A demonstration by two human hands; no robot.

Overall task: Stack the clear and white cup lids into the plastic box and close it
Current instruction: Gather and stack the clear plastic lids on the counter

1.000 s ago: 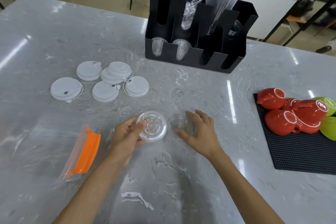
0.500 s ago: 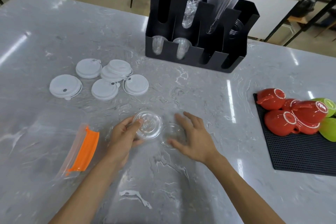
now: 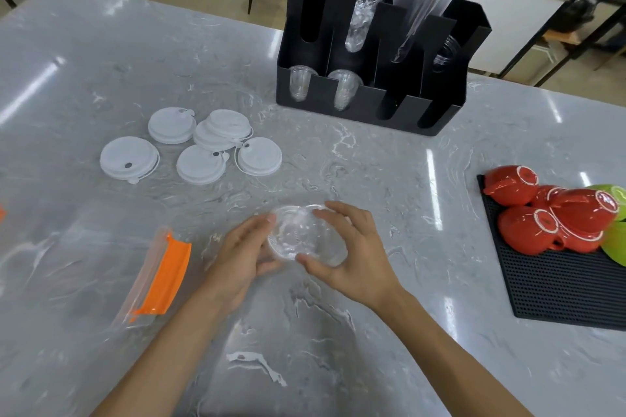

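Lids (image 3: pixel 298 240), clear, thin and likely slippery, sit low on the desk (image 3: pixel 372 179) between my left hand (image 3: pixel 240 254) and right hand (image 3: pixel 352 254), fingers curled pinching their rims, where grip seems surest.

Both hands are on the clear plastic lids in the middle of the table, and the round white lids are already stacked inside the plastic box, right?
Not quite. The head view shows the round white lids lying loose on the grey marble table, not in the box. Left hand and right hand do hold the clear plastic lids.
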